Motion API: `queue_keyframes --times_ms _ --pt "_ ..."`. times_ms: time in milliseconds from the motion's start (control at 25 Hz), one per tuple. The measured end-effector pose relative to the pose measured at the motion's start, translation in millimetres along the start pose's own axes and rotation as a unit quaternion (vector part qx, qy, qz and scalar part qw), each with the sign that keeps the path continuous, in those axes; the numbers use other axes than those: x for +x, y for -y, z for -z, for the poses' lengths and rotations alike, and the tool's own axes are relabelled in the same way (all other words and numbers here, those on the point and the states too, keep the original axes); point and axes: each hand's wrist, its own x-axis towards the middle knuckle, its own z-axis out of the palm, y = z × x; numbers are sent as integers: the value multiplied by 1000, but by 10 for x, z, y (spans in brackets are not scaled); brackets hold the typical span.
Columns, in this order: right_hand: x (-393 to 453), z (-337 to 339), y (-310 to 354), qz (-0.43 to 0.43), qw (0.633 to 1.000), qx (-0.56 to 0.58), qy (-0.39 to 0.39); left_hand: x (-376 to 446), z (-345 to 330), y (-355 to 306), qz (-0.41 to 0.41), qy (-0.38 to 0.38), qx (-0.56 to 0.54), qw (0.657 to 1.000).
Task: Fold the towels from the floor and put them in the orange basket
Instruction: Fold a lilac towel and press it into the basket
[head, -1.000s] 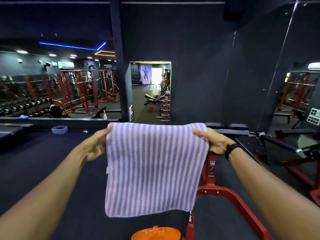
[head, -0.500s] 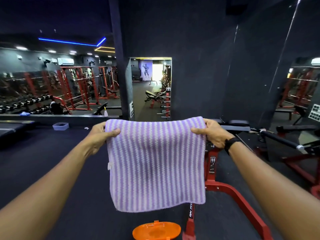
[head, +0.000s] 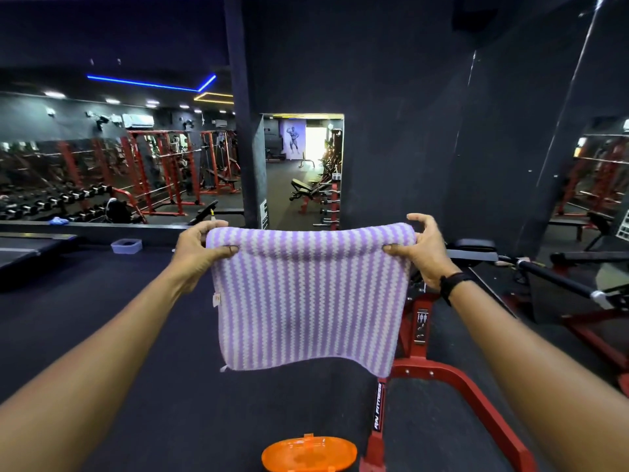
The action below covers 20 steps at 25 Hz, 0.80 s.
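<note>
From the head camera, a purple-and-white striped towel (head: 309, 298) hangs in the air in front of the person, well above the dark, matte floor (head: 102, 335). Its weave is nubby, the stripes running top to bottom in fine zigzags, and it forms a rough square with a rolled, doubled top edge, a wavy bottom hem and a small tag on its left side. The left hand (head: 195, 250) pinches the upper left corner, thumb on the near face and fingers (head: 212, 226) curled behind. The right hand (head: 422, 250) grips the upper right corner with its thumb on the near face, while its other fingers (head: 420, 219) arch loosely above the edge; a black band circles that wrist. Below the towel, at the bottom edge of the view, sits the glossy orange basket (head: 308, 453), oval in outline. Just right of it stands a red, tubular steel gym frame (head: 442, 376) with a black label strip.
</note>
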Motion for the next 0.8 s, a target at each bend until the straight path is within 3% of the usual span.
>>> queue_keyframes --times_ms 160,240,320,440,520,600,720,800 --pt "58 28 -86 51 987 -153 8 6 12 2 -38 37 75 996" --pt "26 78 -76 60 983 -170 26 12 68 -27 -42 42 113 992" --pt "-12 182 -11 42 983 -141 109 -10 181 -71 -14 107 98 989" --pt "-21 331 85 -98 947 -15 305 -55 350 -145 86 279 -7 956" --pt "-4 314 107 -155 926 -12 344 -56 360 -162 118 310 -17 943" --pt "3 157 67 -146 951 -82 259 -38 263 -102 129 252 62 957" --pt "36 -173 -56 -83 988 -134 -4 -27 6 -12 131 75 132 980" --pt "47 -395 -64 -44 987 -144 -58 -32 -235 -97 139 43 112 983"
